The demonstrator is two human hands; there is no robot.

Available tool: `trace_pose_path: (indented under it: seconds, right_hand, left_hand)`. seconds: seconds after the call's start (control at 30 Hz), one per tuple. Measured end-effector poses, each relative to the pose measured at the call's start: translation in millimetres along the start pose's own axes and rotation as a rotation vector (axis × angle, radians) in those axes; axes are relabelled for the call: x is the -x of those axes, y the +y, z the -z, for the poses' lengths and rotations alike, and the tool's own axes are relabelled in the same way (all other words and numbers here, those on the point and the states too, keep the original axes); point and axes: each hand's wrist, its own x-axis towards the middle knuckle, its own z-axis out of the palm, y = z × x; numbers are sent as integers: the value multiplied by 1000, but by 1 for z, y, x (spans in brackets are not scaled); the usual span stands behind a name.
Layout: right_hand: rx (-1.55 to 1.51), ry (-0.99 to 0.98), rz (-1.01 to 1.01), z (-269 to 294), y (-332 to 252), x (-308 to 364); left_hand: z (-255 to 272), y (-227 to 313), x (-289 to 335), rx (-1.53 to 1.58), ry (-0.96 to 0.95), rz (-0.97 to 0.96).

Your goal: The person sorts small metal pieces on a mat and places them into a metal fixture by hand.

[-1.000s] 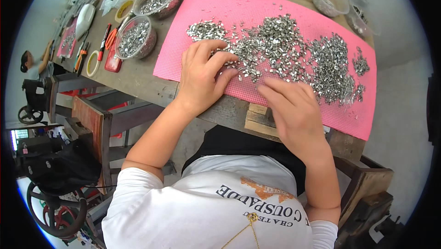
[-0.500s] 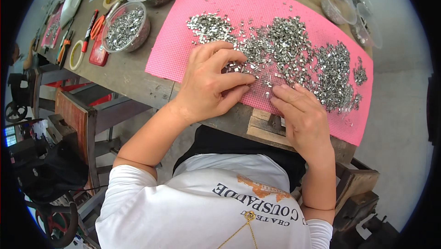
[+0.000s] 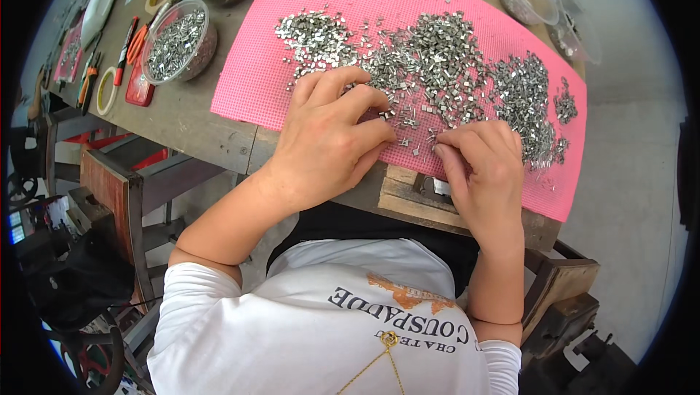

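Loose pieces: Small silvery metal pieces [image 3: 410, 124] lie between my hands, just inside the near edge of the pink mat [image 3: 248, 74]; a careless sweep toward me could carry some over that edge.
Main heap: The heap [image 3: 446, 41] spreads beyond my fingers, about midway between the mat's left and right edges; too wide a drag could run it into the right-hand heap [image 3: 521, 92], as only a thin gap parts them.
Right hand: My right hand [image 3: 483, 165] brings thumb and forefinger nearly together by the near edge; I cannot tell whether a piece is pinched there. Half a second ago these fingers lay longer and flatter.
Left hand: My left hand [image 3: 328, 133] curls over the pieces with fingers spaced apart, much as in the earlier frame; what lies under them is hidden, so a stray fingertip could scatter pieces unseen.
Tub: A clear round tub [image 3: 200, 65] of similar pieces stands on the bench [image 3: 186, 122], beyond the mat's left edge.
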Motion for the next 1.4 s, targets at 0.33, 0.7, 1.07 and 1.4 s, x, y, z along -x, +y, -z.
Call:
trace_pose_path:
  seconds: [0.33,0.7,1.07,1.4]
  right_hand:
    - [110,11,-76,-10,-11,-5]
    - [-345,196,-288,23,-4,39]
    - [-265,256,-162,21,-1,70]
    - [-219,182,-152,3,-4,74]
  left_hand:
    - [0,8,-3,-102,-82,-37]
    - [9,8,-1,16,-99,-65]
    - [9,11,3,-101,-50,-59]
    - [-6,28,2,117,-2,2]
